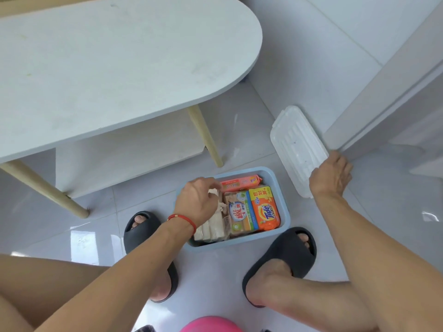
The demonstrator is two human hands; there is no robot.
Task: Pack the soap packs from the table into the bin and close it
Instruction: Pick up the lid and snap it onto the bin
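Right hand (330,174) fingers grasp the lid (297,144); left hand (199,200) (grip unclear) over the bin (284,200).

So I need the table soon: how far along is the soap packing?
Nearly done. The tabletop shows no packs, and several soap packs lie in the blue bin on the floor. In hand: the left hand is over the white bars at the bin's left side, and the right hand is on the white lid against the wall. Left: set the lid on and close the bin.
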